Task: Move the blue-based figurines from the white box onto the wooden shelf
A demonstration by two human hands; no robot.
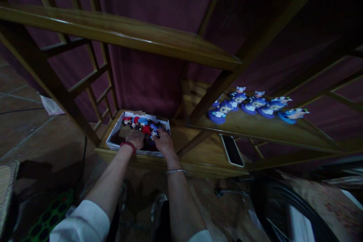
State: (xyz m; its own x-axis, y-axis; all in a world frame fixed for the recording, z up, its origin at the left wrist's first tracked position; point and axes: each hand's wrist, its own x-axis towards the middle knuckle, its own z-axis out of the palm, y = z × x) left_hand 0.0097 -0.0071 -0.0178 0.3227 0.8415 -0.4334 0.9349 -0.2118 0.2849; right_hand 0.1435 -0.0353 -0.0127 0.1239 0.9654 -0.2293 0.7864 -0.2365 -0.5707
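blue-purple figurine (154,133), at right fingers (160,136)

Saw a shallow white box (116,128), open-topped, flat on the low shelf (198,147). Found figures (142,121) inside, red, blue, purple and black, lying close together, mostly along the far side.

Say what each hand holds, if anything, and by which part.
Cannot tell: left hand hides its fingertips; right hand is at a blue figurine, grip unclear.

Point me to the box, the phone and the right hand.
Box (116,130): head view, on its left wall.
Phone (233,151): head view, on its dark screen.
Right hand (165,143): head view, back of the hand.
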